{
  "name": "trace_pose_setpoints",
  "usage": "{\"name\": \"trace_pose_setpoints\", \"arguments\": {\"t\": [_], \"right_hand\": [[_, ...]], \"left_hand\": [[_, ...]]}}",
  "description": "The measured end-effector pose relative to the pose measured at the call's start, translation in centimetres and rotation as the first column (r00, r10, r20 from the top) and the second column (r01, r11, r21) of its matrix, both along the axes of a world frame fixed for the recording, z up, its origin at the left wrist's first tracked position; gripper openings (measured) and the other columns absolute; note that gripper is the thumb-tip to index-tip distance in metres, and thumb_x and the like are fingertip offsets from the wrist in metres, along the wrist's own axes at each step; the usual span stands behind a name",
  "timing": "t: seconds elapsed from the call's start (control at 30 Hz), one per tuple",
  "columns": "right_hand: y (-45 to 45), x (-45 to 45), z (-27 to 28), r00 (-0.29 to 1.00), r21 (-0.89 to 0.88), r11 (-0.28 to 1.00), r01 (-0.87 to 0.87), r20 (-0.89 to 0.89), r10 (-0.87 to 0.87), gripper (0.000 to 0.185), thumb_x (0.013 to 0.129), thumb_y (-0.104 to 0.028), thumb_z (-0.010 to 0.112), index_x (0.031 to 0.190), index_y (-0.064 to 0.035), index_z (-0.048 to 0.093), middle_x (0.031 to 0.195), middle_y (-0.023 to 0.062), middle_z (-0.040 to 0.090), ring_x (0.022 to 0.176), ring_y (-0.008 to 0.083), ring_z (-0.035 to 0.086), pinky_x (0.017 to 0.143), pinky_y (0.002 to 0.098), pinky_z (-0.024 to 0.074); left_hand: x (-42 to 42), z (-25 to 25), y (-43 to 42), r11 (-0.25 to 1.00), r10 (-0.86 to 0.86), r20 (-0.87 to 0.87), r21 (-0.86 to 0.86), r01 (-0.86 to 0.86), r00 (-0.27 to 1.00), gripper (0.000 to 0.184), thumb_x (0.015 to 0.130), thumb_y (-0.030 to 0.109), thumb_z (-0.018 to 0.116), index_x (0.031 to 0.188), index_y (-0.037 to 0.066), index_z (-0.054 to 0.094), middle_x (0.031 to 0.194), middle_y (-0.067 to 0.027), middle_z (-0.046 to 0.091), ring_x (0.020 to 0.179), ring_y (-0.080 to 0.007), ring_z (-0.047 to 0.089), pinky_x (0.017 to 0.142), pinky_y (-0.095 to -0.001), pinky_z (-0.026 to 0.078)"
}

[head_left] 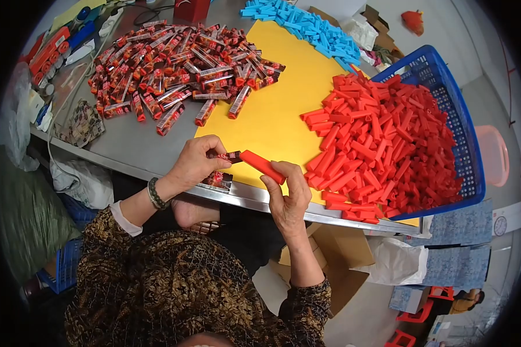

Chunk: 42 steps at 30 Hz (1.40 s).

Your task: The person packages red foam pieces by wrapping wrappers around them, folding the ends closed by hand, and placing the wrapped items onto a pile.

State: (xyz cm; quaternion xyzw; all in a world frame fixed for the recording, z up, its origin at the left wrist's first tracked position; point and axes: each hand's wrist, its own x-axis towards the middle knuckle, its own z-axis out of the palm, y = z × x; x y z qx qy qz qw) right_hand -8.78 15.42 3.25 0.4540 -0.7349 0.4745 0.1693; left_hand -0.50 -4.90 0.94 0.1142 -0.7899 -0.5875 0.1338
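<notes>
Between thumb and fingers, my left hand (pixel 197 161) pinches a small dark wrapped stick (pixel 233 156) with red print. My right hand (pixel 290 194) grips a red plastic piece (pixel 261 166), whose left end is close to the stick's tip; whether they touch is unclear. Both hands are over the table's front edge and the yellow sheet (pixel 250 124). A heap of dark-and-red wrapped sticks (pixel 173 66) lies behind my left hand. To the right, many red pieces (pixel 376 139) spill from a blue basket (pixel 474 156). Below my left hand is another dark wrapped item (pixel 219 180).
Light-blue pieces (pixel 307 29) are heaped at the back. Tools and a red strip-like object (pixel 49 52) lie at the left, beside a cable. An open cardboard box (pixel 344 263) stands below the metal table edge (pixel 330 217). A person (pixel 466 301) is far off at the lower right.
</notes>
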Motion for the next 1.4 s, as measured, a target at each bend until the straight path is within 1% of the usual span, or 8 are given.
{"name": "trace_pose_setpoints", "arguments": {"t": [0.37, 0.5, 0.67, 0.8, 1.1, 1.2, 1.3, 1.4], "right_hand": [[0.9, 0.7, 0.5, 1.000, 0.054, 0.999, -0.002, -0.030, 0.004, 0.029, 0.073, -0.004, 0.077, 0.098, -0.0004, 0.063, 0.087, 0.0129, 0.064, 0.079, 0.0273, 0.062, 0.070, 0.0327, 0.0487], [1.4, 0.7, 1.0, 0.971, 0.058, 0.997, -0.052, 0.237, 0.036, 0.026, 0.074, -0.005, 0.076, 0.096, 0.0013, 0.063, 0.088, 0.0124, 0.065, 0.078, 0.0263, 0.063, 0.072, 0.0321, 0.0493], [1.5, -0.3, 1.0, 0.904, 0.121, 0.975, -0.185, 0.410, 0.121, 0.029, 0.077, -0.007, 0.076, 0.101, 0.0015, 0.061, 0.090, 0.0119, 0.066, 0.079, 0.0227, 0.064, 0.074, 0.0310, 0.0495], [1.0, 0.6, 0.5, 0.911, 0.040, 0.986, -0.160, 0.391, 0.132, 0.042, 0.076, -0.006, 0.076, 0.113, -0.0003, 0.056, 0.099, 0.0117, 0.064, 0.078, 0.0202, 0.064, 0.076, 0.0313, 0.0498], [0.7, 1.5, 0.2, 0.945, -0.125, 0.982, -0.144, 0.276, 0.174, 0.049, 0.073, 0.000, 0.077, 0.116, -0.0001, 0.054, 0.109, 0.0147, 0.059, 0.077, 0.0198, 0.064, 0.073, 0.0301, 0.0508], [0.7, 1.6, 0.3, 0.969, -0.070, 0.992, -0.109, 0.214, 0.121, 0.045, 0.074, 0.001, 0.076, 0.113, 0.0002, 0.055, 0.104, 0.0147, 0.060, 0.079, 0.0223, 0.063, 0.073, 0.0314, 0.0509], [0.8, 1.6, -0.2, 0.979, -0.054, 0.996, -0.069, 0.190, 0.078, 0.040, 0.075, 0.003, 0.074, 0.111, 0.0007, 0.057, 0.104, 0.0159, 0.062, 0.089, 0.0260, 0.064, 0.079, 0.0327, 0.0507], [1.3, 1.1, -0.1, 0.943, -0.087, 0.986, -0.142, 0.293, 0.161, 0.034, 0.077, 0.004, 0.071, 0.108, 0.0009, 0.058, 0.109, 0.0163, 0.064, 0.100, 0.0280, 0.063, 0.087, 0.0335, 0.0488]], "left_hand": [[-0.2, -0.4, 1.0, 0.991, -0.028, -0.166, -0.131, 0.007, 0.986, 0.016, 0.071, -0.001, 0.073, 0.078, 0.000, 0.059, 0.078, -0.0059, 0.061, 0.068, -0.0143, 0.059, 0.062, -0.0264, 0.046], [0.2, 0.5, 2.0, 0.989, -0.069, -0.152, -0.140, 0.048, 0.986, 0.017, 0.071, -0.002, 0.073, 0.086, 0.001, 0.065, 0.080, -0.0055, 0.061, 0.071, -0.0141, 0.059, 0.064, -0.0266, 0.048], [0.2, -0.9, 2.7, 0.958, -0.210, -0.123, 0.175, 0.229, 0.970, 0.029, 0.075, -0.004, 0.071, 0.103, 0.001, 0.067, 0.085, -0.0027, 0.062, 0.080, -0.0102, 0.059, 0.074, -0.0237, 0.050], [0.3, -1.8, 2.6, 0.862, -0.249, -0.088, 0.433, 0.262, 0.964, 0.032, 0.080, -0.005, 0.067, 0.111, -0.001, 0.064, 0.093, -0.0006, 0.064, 0.086, -0.0074, 0.058, 0.079, -0.0219, 0.049], [0.5, -1.6, 2.6, 0.858, -0.252, -0.074, 0.443, 0.258, 0.965, 0.031, 0.081, -0.008, 0.059, 0.111, -0.002, 0.063, 0.102, -0.0029, 0.064, 0.095, -0.0092, 0.058, 0.084, -0.0233, 0.049], [0.5, -2.0, 2.9, 0.849, -0.234, -0.074, 0.470, 0.241, 0.969, 0.032, 0.080, -0.005, 0.067, 0.112, 0.000, 0.065, 0.095, 0.0007, 0.064, 0.086, -0.0059, 0.056, 0.078, -0.0207, 0.048], [0.7, -2.5, 3.0, 0.893, -0.253, -0.088, 0.362, 0.268, 0.963, 0.032, 0.080, -0.003, 0.068, 0.112, 0.000, 0.064, 0.093, 0.0012, 0.063, 0.084, -0.0053, 0.056, 0.076, -0.0201, 0.048], [0.9, -2.5, 3.3, 0.835, -0.262, -0.090, 0.478, 0.272, 0.961, 0.032, 0.082, 0.000, 0.069, 0.113, -0.001, 0.063, 0.092, 0.0010, 0.062, 0.083, -0.0048, 0.056, 0.074, -0.0200, 0.049]]}}
